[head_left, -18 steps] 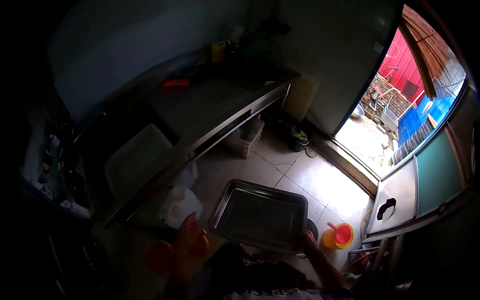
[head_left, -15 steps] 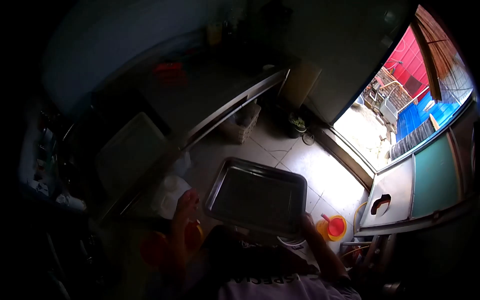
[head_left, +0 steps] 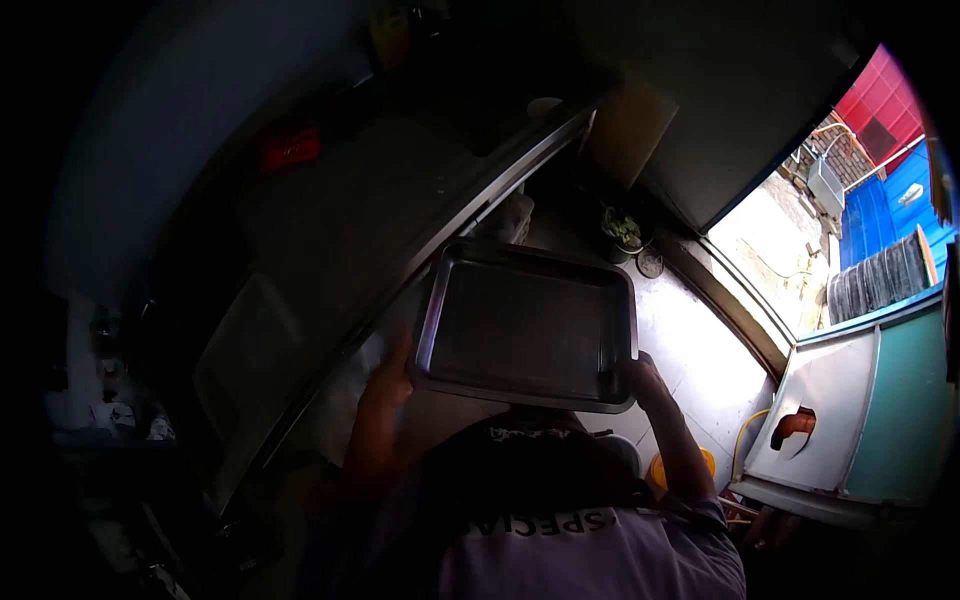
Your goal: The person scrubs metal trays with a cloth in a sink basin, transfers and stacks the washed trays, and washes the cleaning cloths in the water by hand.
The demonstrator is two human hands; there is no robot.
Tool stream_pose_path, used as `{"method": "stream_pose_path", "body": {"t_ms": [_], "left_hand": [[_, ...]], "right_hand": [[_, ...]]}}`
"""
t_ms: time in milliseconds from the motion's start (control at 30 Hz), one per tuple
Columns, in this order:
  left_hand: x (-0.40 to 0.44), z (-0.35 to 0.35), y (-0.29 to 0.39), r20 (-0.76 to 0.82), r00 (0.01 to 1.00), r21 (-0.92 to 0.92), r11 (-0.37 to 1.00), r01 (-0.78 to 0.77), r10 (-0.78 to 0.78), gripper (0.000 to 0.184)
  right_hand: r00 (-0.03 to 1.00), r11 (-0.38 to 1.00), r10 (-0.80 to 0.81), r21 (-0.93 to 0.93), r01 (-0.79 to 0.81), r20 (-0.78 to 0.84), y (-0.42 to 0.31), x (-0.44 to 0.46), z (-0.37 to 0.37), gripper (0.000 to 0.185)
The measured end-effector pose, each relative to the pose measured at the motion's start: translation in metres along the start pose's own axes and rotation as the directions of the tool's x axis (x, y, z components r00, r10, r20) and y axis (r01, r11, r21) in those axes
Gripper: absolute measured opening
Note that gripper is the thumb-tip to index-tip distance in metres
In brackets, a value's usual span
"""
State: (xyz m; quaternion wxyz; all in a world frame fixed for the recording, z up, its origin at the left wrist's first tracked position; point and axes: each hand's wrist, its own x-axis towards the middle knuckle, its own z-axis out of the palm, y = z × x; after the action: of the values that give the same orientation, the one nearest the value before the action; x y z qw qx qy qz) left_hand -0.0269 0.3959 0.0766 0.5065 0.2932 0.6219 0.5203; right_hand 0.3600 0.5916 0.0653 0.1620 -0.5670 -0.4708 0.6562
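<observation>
A rectangular metal tray (head_left: 525, 325) with raised rims is held level in front of my chest, and nothing shows inside it. My left hand (head_left: 394, 372) grips its left edge; the fingers are partly hidden behind the rim and in shadow. On the other side my right hand (head_left: 645, 380) is closed around the near right corner. The tray's far left corner lies, as seen from above, close to the edge of the dark counter (head_left: 350, 220).
A red object (head_left: 290, 148) rests on the counter. Beyond the tray, a potted plant (head_left: 622, 230) and a tan board (head_left: 628, 135) stand by the wall. A bright doorway opens at right, beside a white and teal door (head_left: 815, 400). A yellow bucket (head_left: 685, 465) sits on the tiled floor.
The tray has risen and moved forward toward the counter edge. My left hand, apart from the tray before, has taken hold of its left side. The view has shifted.
</observation>
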Motion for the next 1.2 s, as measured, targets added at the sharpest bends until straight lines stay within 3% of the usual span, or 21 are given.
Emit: {"method": "stream_pose_path", "body": {"t_ms": [33,100,133,200,267,300,367,433,467,567,600,700,733,800,900,933,967,1000,1067,1167,1200], "left_hand": [[0.011,0.018,0.030,-0.119,0.978,-0.160,0.976,0.149,-0.169,0.035],[0.042,0.001,-0.007,0.016,0.930,-0.645,0.707,0.290,-0.367,0.035],[0.040,0.017,0.012,-0.106,0.986,-0.180,0.977,0.112,-0.133,0.036],[0.021,0.066,0.079,-0.162,0.986,0.358,0.933,0.027,0.033,0.035],[0.027,0.108,0.141,-0.274,0.955,0.353,0.911,0.212,-0.116,0.031],[0.054,0.081,0.088,-0.311,0.924,0.059,0.966,0.253,-0.223,0.032],[0.108,0.028,-0.016,-0.373,0.824,-0.546,0.819,0.177,-0.427,0.036],[0.109,0.047,0.039,-0.450,0.885,-0.060,0.992,0.108,-0.124,0.036],[0.112,0.043,0.036,-0.413,0.908,0.113,0.993,-0.027,0.072,0.036],[0.160,0.014,0.025,-0.192,0.825,0.373,0.817,-0.440,0.532,0.034],[0.192,0.003,0.024,-0.175,0.783,0.311,0.788,-0.531,0.597,0.032],[0.258,-0.025,0.006,-0.444,0.806,0.164,0.920,-0.357,0.392,0.031],[0.264,-0.011,0.074,-0.391,0.698,0.457,0.785,-0.419,0.600,0.030],[0.293,-0.034,0.070,-0.362,0.711,0.593,0.737,-0.323,0.603,0.032],[0.329,-0.035,0.091,-0.432,0.642,0.679,0.697,-0.230,0.633,0.038],[0.344,-0.030,0.118,-0.654,0.656,0.319,0.924,-0.213,0.377,0.040],[0.373,-0.028,0.162,-0.749,0.661,-0.095,0.978,-0.185,0.053,0.043],[0.383,-0.031,0.187,-0.708,0.658,-0.478,0.860,-0.179,-0.257,0.046],[0.413,-0.039,0.193,-0.764,0.593,-0.421,0.892,-0.162,-0.253,0.052],[0.453,-0.038,0.206,-0.836,0.503,-0.336,0.929,-0.153,-0.219,0.057],[0.459,-0.033,0.209,-0.857,0.470,-0.309,0.940,-0.146,-0.209,0.058]], "right_hand": [[0.998,0.998,-0.011,-0.056,0.014,0.064,-0.023,0.021,-0.010,0.034],[0.993,0.995,-0.037,-0.092,0.047,0.115,-0.063,0.049,-0.019,0.034],[0.989,0.991,-0.046,-0.115,0.062,0.142,-0.085,0.067,-0.022,0.034],[0.961,0.990,-0.082,-0.091,0.110,0.266,-0.093,0.117,-0.034,0.034],[0.937,0.987,-0.092,-0.094,0.131,0.337,-0.115,0.166,-0.039,0.034],[0.935,0.988,-0.079,-0.098,0.120,0.346,-0.127,0.184,-0.035,0.035],[0.923,0.978,-0.137,-0.099,0.183,0.358,-0.157,0.219,-0.022,0.036],[0.900,0.951,-0.249,-0.083,0.296,0.358,-0.182,0.245,-0.007,0.039],[0.864,0.975,-0.151,-0.070,0.210,0.480,-0.192,0.266,-0.009,0.049],[0.833,0.940,-0.274,-0.051,0.338,0.482,-0.236,0.301,0.026,0.042],[0.802,0.928,-0.314,-0.013,0.372,0.508,-0.252,0.322,0.027,0.042],[0.735,0.899,-0.363,0.006,0.439,0.572,-0.304,0.371,0.040,0.041],[0.734,0.887,-0.361,-0.031,0.460,0.575,-0.338,0.372,0.054,0.042],[0.709,0.838,-0.436,-0.037,0.544,0.555,-0.358,0.406,0.072,0.041],[0.654,0.600,-0.544,-0.301,0.741,0.525,-0.350,0.500,0.075,0.043],[0.757,0.854,-0.332,-0.162,0.495,0.563,-0.371,0.495,0.079,0.044],[0.759,0.861,-0.323,-0.158,0.484,0.565,-0.379,0.511,0.082,0.044],[0.755,0.859,-0.341,-0.141,0.493,0.560,-0.379,0.513,0.087,0.043],[0.737,0.856,-0.344,-0.129,0.501,0.582,-0.378,0.543,0.088,0.039],[0.573,0.480,-0.487,-0.346,0.806,0.659,-0.367,0.618,0.091,0.039],[0.561,0.424,-0.426,-0.391,0.817,0.710,-0.373,0.632,0.090,0.038]]}}
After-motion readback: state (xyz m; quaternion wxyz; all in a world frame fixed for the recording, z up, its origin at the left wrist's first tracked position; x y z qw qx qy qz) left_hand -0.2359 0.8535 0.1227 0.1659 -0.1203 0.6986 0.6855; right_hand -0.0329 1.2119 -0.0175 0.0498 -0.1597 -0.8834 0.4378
